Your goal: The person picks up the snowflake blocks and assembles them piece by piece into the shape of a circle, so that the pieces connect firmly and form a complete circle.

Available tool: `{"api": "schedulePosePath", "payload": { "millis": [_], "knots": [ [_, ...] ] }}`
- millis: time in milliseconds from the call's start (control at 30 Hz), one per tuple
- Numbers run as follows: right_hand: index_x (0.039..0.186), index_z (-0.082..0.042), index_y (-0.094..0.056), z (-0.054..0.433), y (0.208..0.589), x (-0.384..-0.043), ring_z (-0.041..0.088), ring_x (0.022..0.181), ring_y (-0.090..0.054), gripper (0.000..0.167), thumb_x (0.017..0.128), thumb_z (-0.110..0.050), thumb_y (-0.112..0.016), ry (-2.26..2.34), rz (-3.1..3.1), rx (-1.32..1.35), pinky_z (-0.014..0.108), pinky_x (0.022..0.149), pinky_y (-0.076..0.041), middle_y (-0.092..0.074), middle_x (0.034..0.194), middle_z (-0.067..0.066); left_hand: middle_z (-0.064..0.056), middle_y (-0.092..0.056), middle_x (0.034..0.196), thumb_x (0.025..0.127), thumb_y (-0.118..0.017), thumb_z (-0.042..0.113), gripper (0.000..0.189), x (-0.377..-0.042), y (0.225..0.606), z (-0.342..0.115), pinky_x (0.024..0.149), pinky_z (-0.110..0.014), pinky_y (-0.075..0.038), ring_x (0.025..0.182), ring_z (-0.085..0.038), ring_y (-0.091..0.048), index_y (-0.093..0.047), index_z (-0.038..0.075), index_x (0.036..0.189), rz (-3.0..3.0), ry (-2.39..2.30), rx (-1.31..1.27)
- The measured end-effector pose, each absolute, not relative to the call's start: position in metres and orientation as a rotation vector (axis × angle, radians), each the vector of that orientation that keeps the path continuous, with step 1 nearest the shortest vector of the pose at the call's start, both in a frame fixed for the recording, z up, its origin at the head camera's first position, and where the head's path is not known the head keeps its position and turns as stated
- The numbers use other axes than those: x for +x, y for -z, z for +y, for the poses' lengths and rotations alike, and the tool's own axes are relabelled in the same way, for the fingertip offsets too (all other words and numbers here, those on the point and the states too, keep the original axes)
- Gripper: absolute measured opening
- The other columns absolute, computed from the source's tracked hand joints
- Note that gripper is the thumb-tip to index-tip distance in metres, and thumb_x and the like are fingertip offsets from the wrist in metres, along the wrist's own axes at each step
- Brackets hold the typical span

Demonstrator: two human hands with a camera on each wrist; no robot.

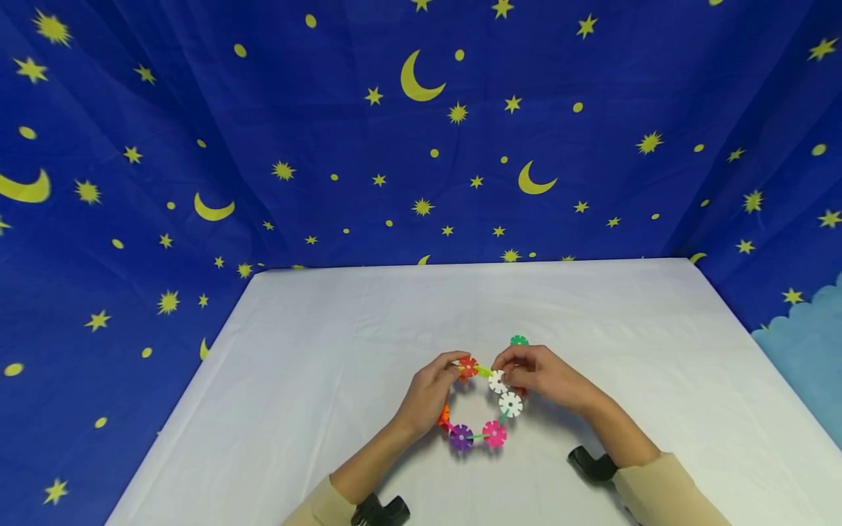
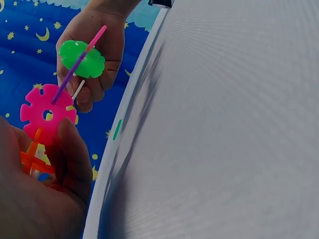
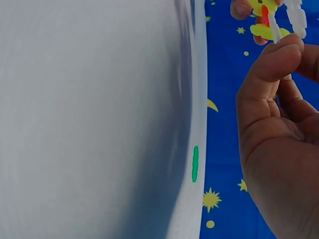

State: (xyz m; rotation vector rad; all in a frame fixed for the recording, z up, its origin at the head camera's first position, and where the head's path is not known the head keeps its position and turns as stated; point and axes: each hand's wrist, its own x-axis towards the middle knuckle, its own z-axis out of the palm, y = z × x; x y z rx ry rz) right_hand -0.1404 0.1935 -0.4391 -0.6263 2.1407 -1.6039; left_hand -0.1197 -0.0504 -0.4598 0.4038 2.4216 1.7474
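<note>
A ring of notched plastic snowflake discs is held up between both hands in the head view. Purple (image 1: 461, 437), pink (image 1: 495, 434) and white (image 1: 510, 405) discs form its near and right parts. My left hand (image 1: 424, 398) grips the ring's left side, touching the red disc (image 1: 468, 367) and an orange disc (image 1: 444, 416). My right hand (image 1: 549, 376) pinches the ring's upper right, at another white disc (image 1: 497, 381). Yellow discs (image 3: 269, 33) show past the right fingertips in the right wrist view. Fingers partly hide the ring.
A loose green disc (image 1: 519, 341) lies on the white-covered table (image 1: 368, 314), just beyond the right hand. Blue cloth with yellow stars and moons (image 1: 460, 146) surrounds the table's back and sides. Black devices (image 1: 592, 464) sit by both wrists.
</note>
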Motion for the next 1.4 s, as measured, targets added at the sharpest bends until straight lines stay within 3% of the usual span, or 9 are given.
{"api": "schedulePosePath", "payload": {
  "millis": [133,233,467,567,700,833,1100,1267,1400],
  "knots": [
    [0.111,-0.002,-0.062,0.192,0.439,-0.139,0.021,0.063,-0.056,0.019,0.095,-0.011,-0.057,1.605,2.161,-0.607,0.043,0.058,-0.050,-0.061,0.085,0.015,-0.012,-0.067,0.097,0.104,-0.039,0.018,0.033,-0.114,0.446,-0.049,0.057,-0.027,-0.040,0.055,-0.012,-0.045,-0.058,0.020,0.131,2.392,-1.752,0.402],
    [0.111,-0.001,-0.063,0.191,0.439,-0.138,0.021,0.062,-0.056,0.019,0.095,-0.011,-0.058,1.619,2.164,-0.584,0.043,0.058,-0.051,-0.062,0.085,0.016,-0.018,-0.064,0.091,0.104,-0.039,0.015,0.034,-0.105,0.427,-0.049,0.048,-0.024,-0.037,0.047,-0.005,-0.037,-0.058,0.018,0.131,2.363,-1.766,0.409],
    [0.107,-0.002,-0.064,0.189,0.436,-0.133,0.019,0.065,-0.056,0.015,0.094,-0.007,-0.058,1.623,2.178,-0.602,0.038,0.057,-0.051,-0.063,0.085,0.015,0.001,-0.045,0.059,0.103,-0.040,0.013,0.033,-0.099,0.415,-0.048,0.044,-0.024,-0.035,0.044,-0.003,-0.034,-0.061,0.016,0.128,2.363,-1.793,0.449],
    [0.107,-0.003,-0.065,0.188,0.435,-0.132,0.020,0.067,-0.059,0.015,0.094,-0.008,-0.058,1.605,2.223,-0.590,0.034,0.059,-0.052,-0.064,0.086,0.014,-0.003,-0.053,0.066,0.104,-0.040,0.015,0.033,-0.103,0.424,-0.048,0.046,-0.024,-0.036,0.046,-0.004,-0.036,-0.060,0.021,0.130,2.374,-1.768,0.447],
    [0.111,-0.002,-0.064,0.186,0.435,-0.132,0.023,0.068,-0.059,0.018,0.095,-0.008,-0.057,1.618,2.286,-0.544,0.035,0.059,-0.052,-0.064,0.088,0.013,-0.010,-0.063,0.097,0.104,-0.041,0.021,0.032,-0.111,0.445,-0.048,0.045,-0.024,-0.040,0.048,-0.009,-0.044,-0.056,0.026,0.131,2.336,-1.793,0.439],
    [0.114,0.000,-0.062,0.183,0.436,-0.132,0.025,0.077,-0.060,0.022,0.095,-0.009,-0.058,1.681,2.282,-0.488,0.034,0.064,-0.053,-0.063,0.095,0.012,-0.011,-0.063,0.107,0.101,-0.047,0.020,0.031,-0.110,0.444,-0.047,0.041,-0.025,-0.043,0.046,-0.015,-0.052,-0.053,0.016,0.132,2.283,-1.824,0.407],
    [0.113,0.006,-0.061,0.180,0.436,-0.132,0.027,0.085,-0.063,0.028,0.093,-0.013,-0.064,1.730,2.244,-0.473,0.033,0.070,-0.054,-0.065,0.098,0.015,0.000,-0.068,0.107,0.098,-0.055,0.030,0.028,-0.115,0.460,-0.047,0.077,-0.034,-0.049,0.061,-0.018,-0.063,-0.048,0.019,0.123,2.311,-1.770,0.493],
    [0.110,0.001,-0.063,0.176,0.437,-0.132,0.030,0.085,-0.064,0.024,0.093,-0.015,-0.064,1.705,2.243,-0.495,0.034,0.072,-0.054,-0.066,0.099,0.012,-0.006,-0.071,0.098,0.098,-0.054,0.036,0.043,-0.112,0.462,-0.048,0.074,-0.032,-0.053,0.044,-0.028,-0.062,-0.043,0.019,0.136,2.145,-1.766,0.502],
    [0.107,-0.003,-0.066,0.172,0.437,-0.132,0.027,0.079,-0.062,0.017,0.092,-0.012,-0.062,1.632,2.294,-0.542,0.032,0.067,-0.053,-0.067,0.093,0.008,-0.009,-0.072,0.091,0.098,-0.053,0.042,0.037,-0.110,0.462,-0.045,0.063,-0.035,-0.056,0.047,-0.031,-0.063,-0.049,0.020,0.127,2.056,-1.772,0.485]
  ]
}}
